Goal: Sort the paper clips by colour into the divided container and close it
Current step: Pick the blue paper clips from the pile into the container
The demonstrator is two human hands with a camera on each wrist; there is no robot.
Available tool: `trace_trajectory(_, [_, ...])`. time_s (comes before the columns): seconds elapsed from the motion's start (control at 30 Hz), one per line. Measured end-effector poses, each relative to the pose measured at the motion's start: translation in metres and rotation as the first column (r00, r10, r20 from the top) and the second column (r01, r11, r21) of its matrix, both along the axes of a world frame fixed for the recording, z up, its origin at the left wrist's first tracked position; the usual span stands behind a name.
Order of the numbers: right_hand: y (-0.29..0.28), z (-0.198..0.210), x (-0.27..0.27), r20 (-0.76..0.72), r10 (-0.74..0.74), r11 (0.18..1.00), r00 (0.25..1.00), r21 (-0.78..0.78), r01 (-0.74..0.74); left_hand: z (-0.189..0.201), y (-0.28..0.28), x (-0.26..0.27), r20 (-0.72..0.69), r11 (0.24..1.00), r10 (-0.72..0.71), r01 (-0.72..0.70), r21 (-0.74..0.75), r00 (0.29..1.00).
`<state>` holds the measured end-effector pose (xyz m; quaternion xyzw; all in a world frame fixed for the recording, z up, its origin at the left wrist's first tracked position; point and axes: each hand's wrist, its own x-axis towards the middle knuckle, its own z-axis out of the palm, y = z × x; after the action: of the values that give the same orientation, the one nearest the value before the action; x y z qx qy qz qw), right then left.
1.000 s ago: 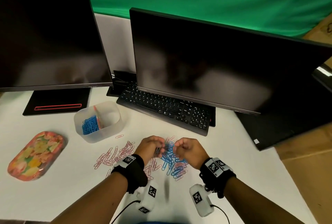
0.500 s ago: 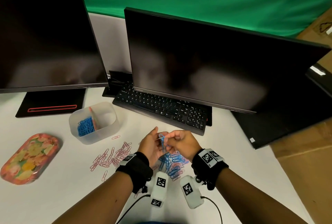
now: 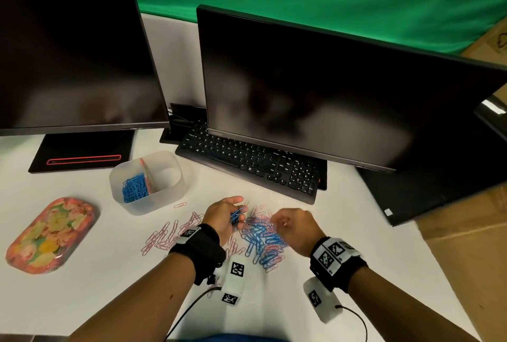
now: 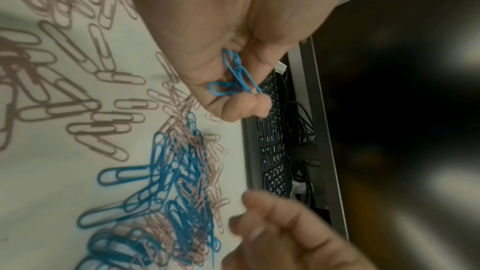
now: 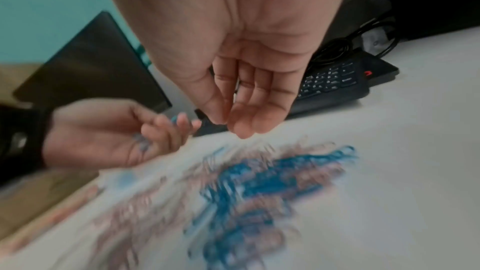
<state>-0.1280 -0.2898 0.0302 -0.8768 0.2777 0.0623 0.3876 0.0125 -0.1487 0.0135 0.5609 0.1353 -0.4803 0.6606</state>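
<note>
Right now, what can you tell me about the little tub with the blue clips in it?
The tub is a small, rounded box of frosted, see-through plastic, standing open and upright on the white table, between the keyboard and the flowery lid. A pinkish divider splits it in two. Blue paper clips fill the left part; the right part looks empty. No hand touches it.

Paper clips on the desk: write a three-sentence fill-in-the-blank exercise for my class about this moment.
1. The left hand holds paper clips coloured ____.
2. In the divided container, the blue clips fill the ____ compartment.
3. The floral lid lies to the ____ of the container.

Missing words: blue; left; left
</note>
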Motion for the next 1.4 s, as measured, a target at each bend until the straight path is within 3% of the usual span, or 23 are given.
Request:
trace_trajectory(0.1, [0.01,-0.014,-0.015,-0.116,0.181,0.977,0.977,-0.091,-0.192,-0.001,0.006,0.003,-0.021,1.0,-0.009,0.009,-0.002,1.0])
trace_trajectory(0.2, [0.026,-0.026,-0.016,-0.177,0.363,0.905,0.915,-0.169,-0.391,-0.007,0.01,0.005,0.001,0.997,-0.064,0.064,0.037,0.998])
trace_trajectory(0.3, [0.038,-0.032,-0.009,-0.228,0.466,0.819,0.855,-0.256,-0.514,-0.011,0.012,0.005,0.152,0.94,-0.305,0.272,0.209,0.94])
trace_trajectory(0.33, [0.04,-0.033,-0.006,-0.243,0.483,0.794,0.841,-0.283,-0.538,-0.011,0.013,0.002,0.251,0.875,-0.443,0.356,0.327,0.86])
trace_trajectory(0.4, [0.042,-0.036,-0.001,-0.251,0.492,0.77,0.834,-0.321,-0.551,-0.014,0.016,-0.009,0.414,0.73,-0.665,0.423,0.537,0.621])
trace_trajectory(0.47, [0.043,-0.04,0.001,-0.228,0.499,0.756,0.836,-0.356,-0.549,-0.02,0.019,-0.021,0.449,0.606,-0.791,0.43,0.669,0.415])
trace_trajectory(0.53, [0.045,-0.044,0.0,-0.199,0.513,0.739,0.835,-0.392,-0.548,-0.025,0.021,-0.03,0.429,0.499,-0.866,0.403,0.767,0.256])
trace_trajectory(0.6, [0.044,-0.049,-0.004,-0.177,0.531,0.73,0.829,-0.401,-0.553,-0.028,0.021,-0.035,0.414,0.443,-0.896,0.358,0.822,0.158])
trace_trajectory(0.67, [0.041,-0.052,-0.008,-0.144,0.516,0.748,0.845,-0.404,-0.526,-0.03,0.022,-0.037,0.411,0.423,-0.905,0.322,0.847,0.106])
trace_trajectory(0.77, [0.031,-0.045,-0.013,-0.039,0.4,0.857,0.916,-0.338,-0.389,-0.032,0.022,-0.034,0.392,0.391,-0.918,0.297,0.871,0.059])
trace_trajectory(0.9, [0.015,-0.032,-0.019,0.049,0.208,0.952,0.977,-0.242,-0.19,-0.029,0.016,-0.034,0.426,0.417,-0.904,0.277,0.866,0.03])
trace_trajectory(1.0, [0.008,-0.03,-0.022,0.05,0.166,0.965,0.985,-0.215,-0.152,-0.029,0.01,-0.04,0.411,0.383,-0.91,0.264,0.885,-0.056])
trace_trajectory(1.27, [0.005,-0.026,-0.025,0.041,0.13,0.974,0.991,-0.194,-0.12,-0.029,0.01,-0.037,0.295,0.265,-0.935,0.163,0.95,-0.197])
trace_trajectory(1.4, [0.006,-0.025,-0.024,0.05,0.144,0.974,0.988,-0.182,-0.132,-0.03,0.013,-0.035,0.252,0.213,-0.94,0.18,0.96,-0.232])
